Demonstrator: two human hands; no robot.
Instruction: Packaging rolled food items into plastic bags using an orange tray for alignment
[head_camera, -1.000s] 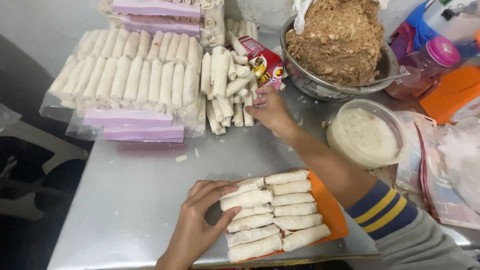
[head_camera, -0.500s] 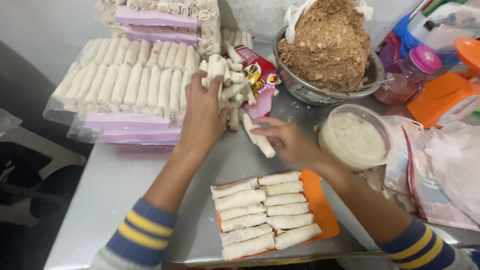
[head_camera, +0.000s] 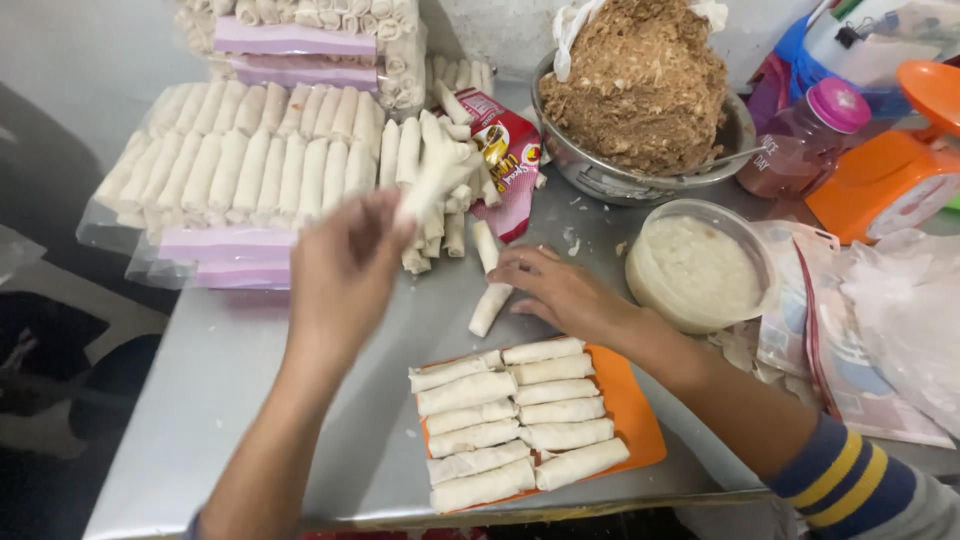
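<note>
Flat clear plastic packs of pale rolled pastry sticks on pink card strips (head_camera: 240, 175) were laid at the far left of the grey metal table (head_camera: 220, 400), with two more such packs stacked behind them.

The left hand (head_camera: 345, 270) was raised above the table, just in front of the packs. Its fingers were closed around one pale uncooked spring roll (head_camera: 432, 180), held by the lower end and tilted up toward the loose heap of unpacked rolls (head_camera: 440, 200). The grasp was blurred by motion, so it appeared to be a pinch rather than a full fist.

A red printed wrapper packet (head_camera: 510, 165) was lying under the right side of the heap. In front of the heap, a second single roll (head_camera: 490, 305) was resting on the table. The right hand (head_camera: 560, 290) was laid flat beside it, fingertips touching its upper end, fingers spread and not closed on it.

Near the table's front edge, an orange rectangular plastic tray (head_camera: 635, 410) was holding two columns of rolls laid side by side.

Further right, a steel bowl heaped with brown minced filling (head_camera: 640, 90) was standing at the back, and a round clear tub of white paste (head_camera: 695, 265) was set near the right forearm. A pink-capped bottle (head_camera: 805, 140) and an orange kitchen scale (head_camera: 890, 165) were positioned at the far right.
</note>
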